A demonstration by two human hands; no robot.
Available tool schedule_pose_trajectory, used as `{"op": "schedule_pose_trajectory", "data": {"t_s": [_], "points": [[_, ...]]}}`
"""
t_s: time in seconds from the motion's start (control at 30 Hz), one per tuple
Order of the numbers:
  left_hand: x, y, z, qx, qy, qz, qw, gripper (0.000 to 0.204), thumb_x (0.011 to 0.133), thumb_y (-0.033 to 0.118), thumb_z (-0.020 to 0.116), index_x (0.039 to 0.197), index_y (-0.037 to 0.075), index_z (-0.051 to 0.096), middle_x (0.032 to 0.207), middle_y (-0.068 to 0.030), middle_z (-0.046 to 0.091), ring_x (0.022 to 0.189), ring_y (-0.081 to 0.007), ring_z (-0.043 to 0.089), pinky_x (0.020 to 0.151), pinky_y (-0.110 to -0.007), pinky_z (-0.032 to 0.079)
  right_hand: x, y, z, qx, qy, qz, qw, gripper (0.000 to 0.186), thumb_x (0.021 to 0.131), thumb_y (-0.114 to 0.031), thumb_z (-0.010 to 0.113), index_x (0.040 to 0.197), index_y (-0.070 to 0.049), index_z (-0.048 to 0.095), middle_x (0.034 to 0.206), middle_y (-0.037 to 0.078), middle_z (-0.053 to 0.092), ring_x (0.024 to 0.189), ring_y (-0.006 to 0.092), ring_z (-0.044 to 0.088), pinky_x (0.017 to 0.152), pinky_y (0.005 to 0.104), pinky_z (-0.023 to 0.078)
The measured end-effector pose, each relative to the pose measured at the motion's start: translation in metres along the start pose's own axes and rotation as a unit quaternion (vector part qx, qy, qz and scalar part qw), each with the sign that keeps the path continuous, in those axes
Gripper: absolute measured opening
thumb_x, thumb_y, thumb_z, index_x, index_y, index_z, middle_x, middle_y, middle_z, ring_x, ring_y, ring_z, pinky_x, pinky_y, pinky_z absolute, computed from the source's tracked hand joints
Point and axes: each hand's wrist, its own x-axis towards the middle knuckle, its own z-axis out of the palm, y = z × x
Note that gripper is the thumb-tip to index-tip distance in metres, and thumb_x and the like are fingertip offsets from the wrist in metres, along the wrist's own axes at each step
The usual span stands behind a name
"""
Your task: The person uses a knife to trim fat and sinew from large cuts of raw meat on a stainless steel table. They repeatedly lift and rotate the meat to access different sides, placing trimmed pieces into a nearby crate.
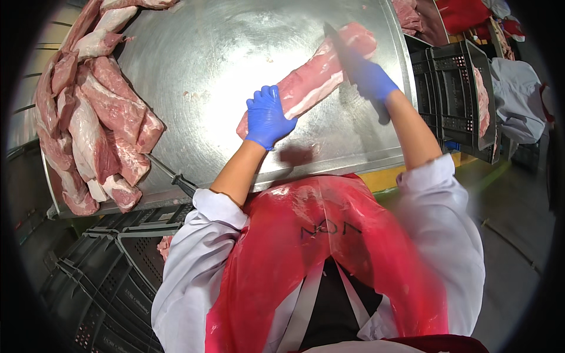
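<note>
A long pink loin of meat (312,76) with pale fat along one side lies slantwise on the shiny metal table (194,70). My left hand (268,119), in a blue glove, presses on its near left end with the fingers spread over the meat. In my blue-gloved right hand (371,79) is a knife (338,44), its blade lying across the loin's far right end. The right hand and the blade are somewhat blurred. Nearer the left edge, a sharpening steel (170,172) rests with its dark handle at the table's front edge.
Several long cuts of meat (97,112) are heaped along the table's left side. Dark plastic crates (450,88) holding meat stand right of the table, and more crates (106,282) stand below at the left. At the far right is a person's white sleeve (515,97).
</note>
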Motion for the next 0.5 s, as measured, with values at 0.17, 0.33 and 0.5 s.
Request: {"op": "schedule_pose_trajectory", "data": {"t_s": [0.17, 0.33, 0.5], "points": [[-0.004, -0.002, -0.003, -0.001, -0.001, -0.010, 1.000, 0.076, 0.071, 0.048, 0.076, 0.124, 0.000, 0.050, 0.115, -0.0153, 0.053, 0.104, -0.0307, 0.052, 0.085, -0.047, 0.042, -0.024, 0.004, -0.014, 0.014, -0.103, 0.031, 0.994, 0.075, 0.093, -0.005, 0.049, 0.161, -0.026, 0.026, 0.077, 0.009, 0.058, 0.050, 0.0156, 0.056, 0.046, 0.0325, 0.049], [-0.005, 0.000, 0.002, -0.007, 0.011, 0.002, 1.000, 0.078, 0.071, 0.047, 0.078, 0.126, 0.000, 0.049, 0.114, -0.0153, 0.052, 0.104, -0.0312, 0.052, 0.086, -0.049, 0.043, -0.027, -0.017, -0.011, 0.008, -0.075, 0.045, 0.996, 0.075, 0.093, -0.003, 0.049, 0.161, -0.019, 0.024, 0.076, 0.008, 0.057, 0.049, 0.0137, 0.054, 0.043, 0.0296, 0.048], [-0.011, 0.002, -0.016, -0.015, -0.080, 0.009, 0.997, 0.077, 0.070, 0.048, 0.077, 0.123, -0.003, 0.054, 0.114, -0.0181, 0.057, 0.106, -0.0348, 0.057, 0.087, -0.050, 0.048, -0.099, 0.001, -0.038, 0.062, -0.166, 0.084, 0.981, 0.072, 0.095, -0.004, 0.052, 0.160, -0.018, 0.027, 0.076, 0.005, 0.058, 0.053, 0.0099, 0.057, 0.041, 0.0256, 0.047]]}}
